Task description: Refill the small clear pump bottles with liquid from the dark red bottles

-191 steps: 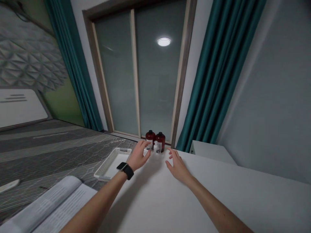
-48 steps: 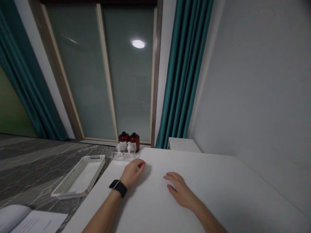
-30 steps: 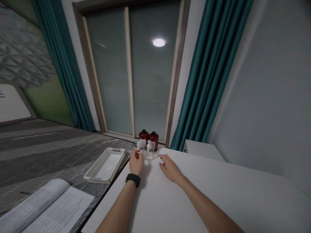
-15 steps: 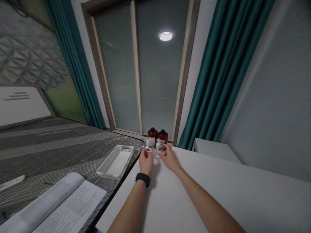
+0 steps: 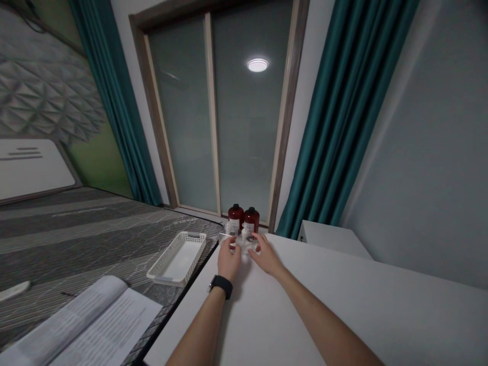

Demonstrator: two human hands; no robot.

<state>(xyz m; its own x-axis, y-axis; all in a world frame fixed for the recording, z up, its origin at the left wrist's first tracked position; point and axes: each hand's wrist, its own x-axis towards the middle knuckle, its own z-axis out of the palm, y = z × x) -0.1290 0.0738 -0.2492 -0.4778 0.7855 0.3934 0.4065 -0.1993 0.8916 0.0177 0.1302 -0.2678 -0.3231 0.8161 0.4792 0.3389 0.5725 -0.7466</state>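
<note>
Clear plastic glints at the far end of a white surface [image 5: 290,315], where a transparent holder [image 5: 244,247] sits between a person's left hand [image 5: 229,262] and right hand [image 5: 268,258]. Its long axis appears to run side to side, across the line of the forearms. Neither hand is plainly nearer: the left overlaps the holder's near left part, the right flanks its right end. On both hands the fingers curve partway, thumbs parted from the forefingers by a small gap; whether they pinch the clear edge or merely rest by it cannot be told. Just beyond the fingers stands a white-topped pump bottle [image 5: 244,234], backed by two upright dark-red bottles [image 5: 236,215] with black caps. Left of the surface lies a white basket [image 5: 181,259].
</note>
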